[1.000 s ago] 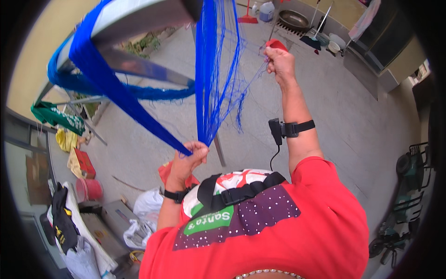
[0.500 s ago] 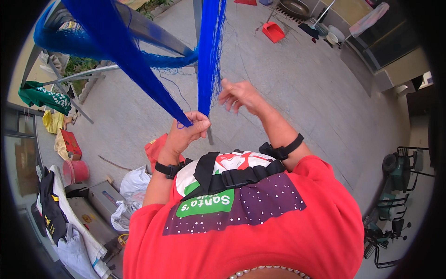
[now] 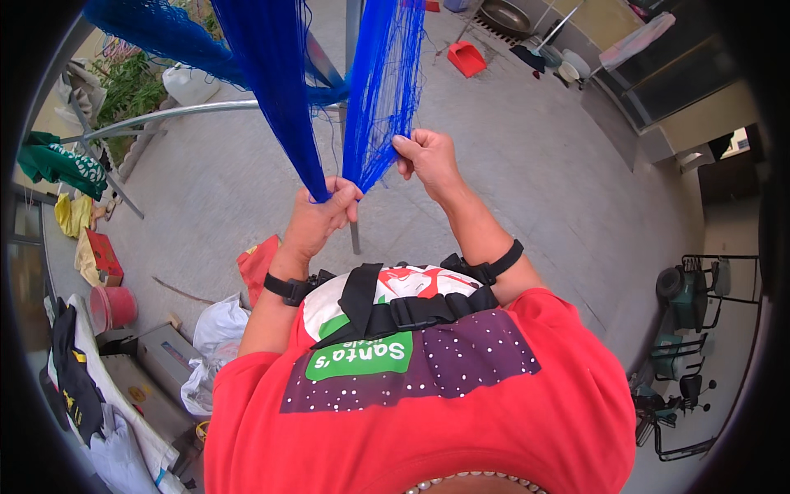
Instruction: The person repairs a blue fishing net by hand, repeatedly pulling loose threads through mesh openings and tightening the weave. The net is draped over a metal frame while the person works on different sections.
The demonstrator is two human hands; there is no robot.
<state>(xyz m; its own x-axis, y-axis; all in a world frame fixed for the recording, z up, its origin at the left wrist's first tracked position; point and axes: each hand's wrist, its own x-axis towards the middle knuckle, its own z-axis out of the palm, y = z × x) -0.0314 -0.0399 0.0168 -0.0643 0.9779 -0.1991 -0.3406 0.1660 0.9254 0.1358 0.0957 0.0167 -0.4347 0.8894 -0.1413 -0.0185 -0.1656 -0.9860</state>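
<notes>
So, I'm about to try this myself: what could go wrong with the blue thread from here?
Loose strands of the blue thread fan out by the right hand, so they might tangle or snap if pulled. The left hand gathers the thread in a narrow pinch; if that slipped, the strands could spread apart.
</notes>
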